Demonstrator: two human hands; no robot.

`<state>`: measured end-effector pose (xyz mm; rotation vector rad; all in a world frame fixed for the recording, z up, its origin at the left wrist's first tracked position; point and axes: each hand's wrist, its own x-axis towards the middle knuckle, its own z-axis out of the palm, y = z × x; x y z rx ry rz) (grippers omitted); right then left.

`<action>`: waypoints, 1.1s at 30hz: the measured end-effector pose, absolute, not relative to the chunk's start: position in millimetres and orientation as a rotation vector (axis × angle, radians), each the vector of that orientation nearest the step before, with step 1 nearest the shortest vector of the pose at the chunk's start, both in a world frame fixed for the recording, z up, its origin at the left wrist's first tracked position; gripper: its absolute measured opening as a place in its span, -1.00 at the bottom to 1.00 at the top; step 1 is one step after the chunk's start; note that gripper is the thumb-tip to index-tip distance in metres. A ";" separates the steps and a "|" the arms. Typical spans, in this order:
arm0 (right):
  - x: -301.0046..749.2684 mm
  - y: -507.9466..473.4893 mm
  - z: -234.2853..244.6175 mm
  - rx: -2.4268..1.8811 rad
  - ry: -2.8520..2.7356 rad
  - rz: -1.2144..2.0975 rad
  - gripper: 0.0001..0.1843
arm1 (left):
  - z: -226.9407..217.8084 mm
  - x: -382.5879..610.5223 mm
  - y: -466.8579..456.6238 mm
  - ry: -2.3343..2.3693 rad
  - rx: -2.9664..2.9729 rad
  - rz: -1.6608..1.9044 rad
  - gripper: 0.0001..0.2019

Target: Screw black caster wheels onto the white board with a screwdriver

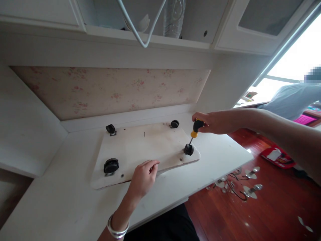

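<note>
Atop the white desk (75, 211), a board (142, 147) bears four casters (111, 165), remaining fastening unverifiable, the right hand (209, 122) gripping a screwdriver (194, 134) at the near-right caster (189, 149), the left hand (145, 177) half-curled, contents unclear.

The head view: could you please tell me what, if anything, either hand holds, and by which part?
The right hand grips a black-and-yellow screwdriver by its handle's black part; I cannot tell whether the curled left hand holds anything.

Head view, forward, downward; board (142, 145) near
</note>
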<state>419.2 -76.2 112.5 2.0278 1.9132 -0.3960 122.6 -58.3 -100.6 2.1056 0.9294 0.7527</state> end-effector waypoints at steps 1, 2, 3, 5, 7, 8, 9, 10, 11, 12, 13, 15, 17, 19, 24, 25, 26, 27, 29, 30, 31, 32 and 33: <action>418.8 -76.1 112.1 2.022 1.895 -0.376 -0.54 | -101.2 123.0 -58.0 0.926 2.109 0.754 -0.76; 418.0 -75.5 112.1 2.022 1.869 -0.295 -0.55 | -101.8 123.5 -57.8 0.922 2.112 0.758 -0.76; 417.0 -74.4 112.6 2.022 1.839 -0.189 -0.53 | -102.4 124.0 -57.6 0.920 2.114 0.764 -0.76; 415.2 -71.4 114.6 2.023 1.778 -0.007 -0.46 | -103.5 124.6 -57.4 0.922 2.115 0.773 -0.76; 413.9 -68.3 117.3 2.032 1.722 0.084 -0.43 | -104.2 124.6 -57.2 0.926 2.115 0.778 -0.76; 413.5 -67.1 118.5 2.043 1.698 0.099 -0.42 | -104.4 124.4 -57.1 0.926 2.116 0.779 -0.76; 413.0 -66.5 119.7 2.057 1.679 0.110 -0.41 | -104.5 124.2 -57.1 0.924 2.117 0.780 -0.76; 412.5 -66.5 120.6 2.068 1.673 0.113 -0.40 | -104.5 124.0 -57.1 0.923 2.119 0.783 -0.76; 411.9 -67.2 121.4 2.074 1.686 0.097 -0.39 | -104.4 123.8 -57.1 0.922 2.120 0.784 -0.76; 411.4 -68.4 122.0 2.075 1.715 0.065 -0.38 | -104.3 123.6 -57.1 0.922 2.121 0.784 -0.76; 411.0 -70.2 122.4 2.067 1.750 0.021 -0.38 | -104.1 123.4 -57.2 0.922 2.122 0.781 -0.76; 410.9 -74.1 122.7 2.042 1.835 -0.130 -0.36 | -103.7 123.0 -57.3 0.926 2.120 0.774 -0.76; 411.9 -76.9 121.9 2.012 1.897 -0.256 -0.40 | -103.5 122.8 -57.2 0.929 2.116 0.766 -0.76; 413.6 -77.7 120.0 1.998 1.900 -0.234 -0.49 | -103.4 122.9 -57.1 0.925 2.116 0.759 -0.76; 416.5 -74.2 114.3 2.042 1.772 0.093 -0.36 | -103.2 124.3 -57.1 0.931 2.130 0.752 -0.76; 417.0 -74.2 114.3 2.051 1.761 0.095 -0.34 | -103.0 124.4 -57.1 0.937 2.130 0.752 -0.76; 417.7 -74.9 114.7 2.064 1.764 0.052 -0.35 | -102.8 124.2 -57.2 0.941 2.130 0.752 -0.76; 418.6 -76.0 115.5 2.086 1.780 -0.039 -0.37 | -102.6 124.0 -57.2 0.944 2.130 0.750 -0.76; 420.4 -79.4 117.5 2.121 1.835 -0.296 -0.39 | -102.2 123.5 -57.2 0.946 2.130 0.746 -0.76; 421.2 -81.1 118.4 2.122 1.871 -0.403 -0.40 | -102.1 123.4 -57.2 0.946 2.131 0.744 -0.76; 421.5 -82.4 118.9 2.111 1.904 -0.466 -0.43 | -102.2 123.5 -57.1 0.947 2.132 0.744 -0.76; 421.5 -83.2 119.2 2.089 1.925 -0.480 -0.48 | -102.4 123.9 -56.9 0.944 2.134 0.743 -0.76; 420.9 -83.1 119.0 2.065 1.929 -0.450 -0.55 | -102.7 124.5 -56.8 0.941 2.138 0.746 -0.76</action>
